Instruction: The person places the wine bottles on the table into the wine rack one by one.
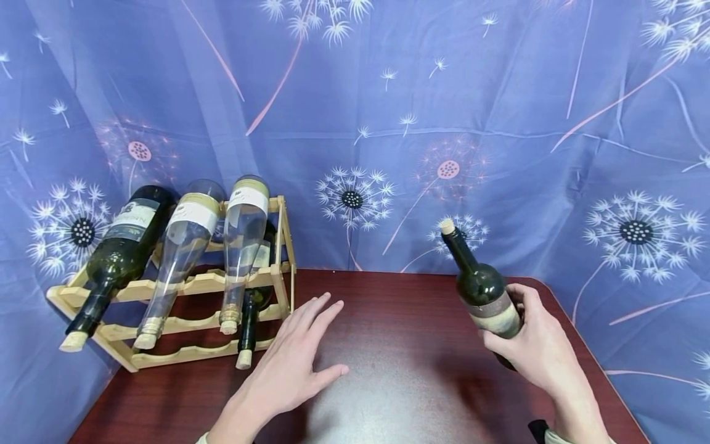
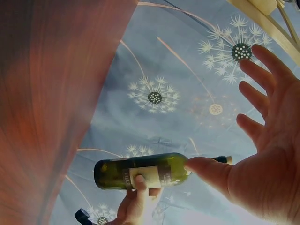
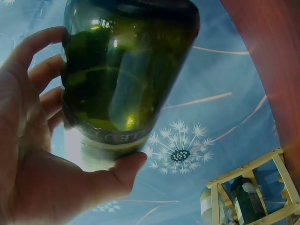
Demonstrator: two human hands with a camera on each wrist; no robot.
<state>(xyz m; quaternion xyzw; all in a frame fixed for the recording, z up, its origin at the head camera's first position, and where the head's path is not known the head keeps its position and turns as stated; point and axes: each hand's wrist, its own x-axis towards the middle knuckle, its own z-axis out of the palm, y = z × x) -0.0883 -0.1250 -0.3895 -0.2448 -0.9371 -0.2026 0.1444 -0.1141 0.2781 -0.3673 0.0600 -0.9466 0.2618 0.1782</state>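
Note:
My right hand (image 1: 532, 345) grips a dark green corked wine bottle (image 1: 481, 290) round its lower body, holding it above the right part of the dark red table (image 1: 399, 382), neck tilted up and to the left. The right wrist view looks up at that bottle (image 3: 126, 75) with fingers and thumb curled round it. My left hand (image 1: 294, 364) hovers flat over the table's middle with fingers spread and straight, holding nothing. In the left wrist view the left hand (image 2: 267, 140) shows its bare palm, with the bottle (image 2: 140, 171) behind it.
A wooden wine rack (image 1: 194, 308) stands at the table's back left. It holds a dark green bottle (image 1: 119, 253), two clear bottles (image 1: 185, 246) on top, and another dark one (image 1: 252, 308) lower down. A blue dandelion-print cloth (image 1: 388, 123) hangs all round.

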